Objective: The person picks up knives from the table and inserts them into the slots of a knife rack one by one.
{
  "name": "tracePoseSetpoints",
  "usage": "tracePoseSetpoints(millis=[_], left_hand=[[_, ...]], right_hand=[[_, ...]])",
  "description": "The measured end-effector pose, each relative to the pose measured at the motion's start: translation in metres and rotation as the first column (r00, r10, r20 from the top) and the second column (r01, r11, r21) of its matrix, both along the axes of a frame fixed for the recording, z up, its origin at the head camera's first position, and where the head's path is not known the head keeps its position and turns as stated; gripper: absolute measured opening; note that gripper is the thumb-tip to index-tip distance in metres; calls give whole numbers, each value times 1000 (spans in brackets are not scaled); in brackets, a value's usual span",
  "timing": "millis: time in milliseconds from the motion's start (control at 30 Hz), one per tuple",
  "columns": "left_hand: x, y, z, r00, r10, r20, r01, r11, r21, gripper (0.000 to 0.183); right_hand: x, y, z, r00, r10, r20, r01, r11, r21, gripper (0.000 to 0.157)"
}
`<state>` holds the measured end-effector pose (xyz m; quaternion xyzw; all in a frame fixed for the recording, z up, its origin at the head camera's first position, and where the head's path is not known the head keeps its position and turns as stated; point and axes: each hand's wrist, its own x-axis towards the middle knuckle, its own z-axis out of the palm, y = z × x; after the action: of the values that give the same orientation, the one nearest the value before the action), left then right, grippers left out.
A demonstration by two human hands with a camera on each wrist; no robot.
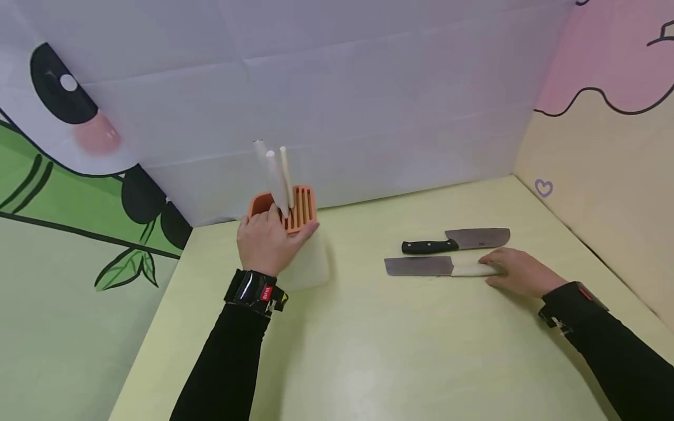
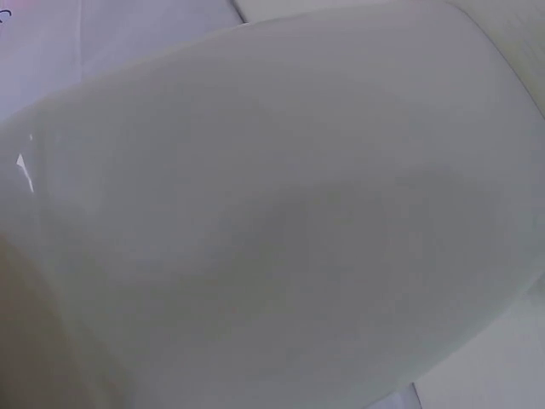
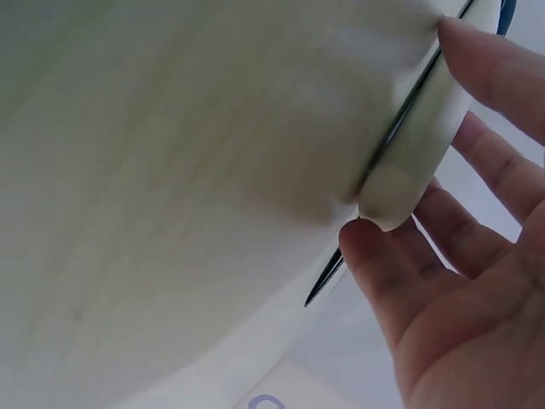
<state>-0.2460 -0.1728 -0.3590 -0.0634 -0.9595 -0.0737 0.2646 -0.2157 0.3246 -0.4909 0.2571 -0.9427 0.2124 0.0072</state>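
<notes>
Near the back wall stands a white knife block (image 1: 307, 269) with an orange slotted top (image 1: 308, 202); several white handles (image 1: 275, 178) stick up from it. My left hand (image 1: 268, 242) grips the block around its upper part, thumb on the right side. The block's smooth white side (image 2: 281, 187) fills most of the left wrist view. On the right, a knife with a broad blade (image 1: 421, 266) and a white handle (image 3: 417, 153) lies on the table, and my right hand (image 1: 518, 272) holds that handle near its end with the fingers around it.
A black-handled knife (image 1: 476, 238) lies just behind the white-handled one, blade to the right. The pale yellow table (image 1: 358, 351) meets a lilac back wall (image 1: 368, 128) and a peach side wall (image 1: 611, 193).
</notes>
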Motion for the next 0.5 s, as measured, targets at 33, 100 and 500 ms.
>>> tracePoseSetpoints(millis=[33,100,500], left_hand=[[0,-1,1,1000,-2,-4,2,1000,0,82],[0,-3,1,1000,-3,-5,3,1000,0,83],[11,-11,4,999,-30,12,30,1000,-3,81]], right_hand=[[1,-1,2,1000,6,-8,-6,1000,-4,36],[5,-4,6,1000,8,5,-7,1000,-18,33],[35,-35,19,998,31,56,-29,999,-38,26]])
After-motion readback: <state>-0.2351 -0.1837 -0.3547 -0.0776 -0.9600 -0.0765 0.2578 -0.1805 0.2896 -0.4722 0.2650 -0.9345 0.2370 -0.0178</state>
